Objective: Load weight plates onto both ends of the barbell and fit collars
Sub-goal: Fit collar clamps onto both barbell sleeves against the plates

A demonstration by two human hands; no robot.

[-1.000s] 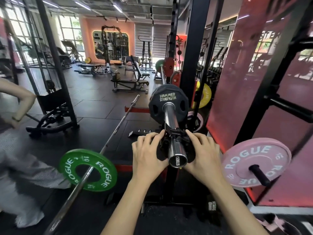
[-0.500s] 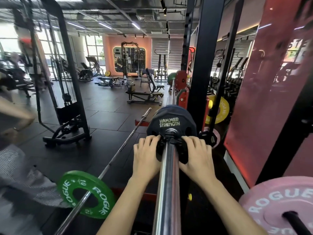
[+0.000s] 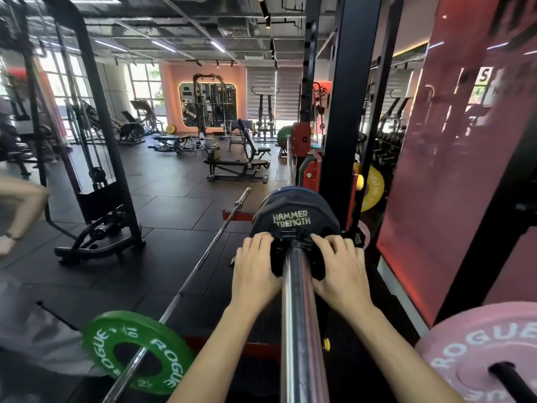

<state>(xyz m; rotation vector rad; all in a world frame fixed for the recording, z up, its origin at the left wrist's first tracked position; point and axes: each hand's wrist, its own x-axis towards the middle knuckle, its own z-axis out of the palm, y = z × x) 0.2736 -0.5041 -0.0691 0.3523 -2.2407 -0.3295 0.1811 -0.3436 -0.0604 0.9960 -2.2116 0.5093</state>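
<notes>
A chrome barbell sleeve [image 3: 300, 324] runs away from me at the centre. A black Hammer Strength plate [image 3: 293, 218] sits on it. A black collar [image 3: 293, 247] wraps the sleeve, pressed against the plate. My left hand [image 3: 255, 267] grips the collar's left side and my right hand [image 3: 340, 269] grips its right side, fingers curled over its top. A second barbell [image 3: 200, 264] lies on the floor to the left with a green Rogue plate [image 3: 136, 349] on its near end.
A pink Rogue plate [image 3: 479, 353] hangs on a storage peg at the lower right. The black rack upright [image 3: 345, 112] stands just behind the loaded plate, with a yellow plate [image 3: 372, 189] beyond. Another person's arm [image 3: 20, 207] is at the left edge. Benches and machines fill the far floor.
Both hands have slid the collar along the sleeve from near its end up against the black plate. My view has moved forward over the bar.
</notes>
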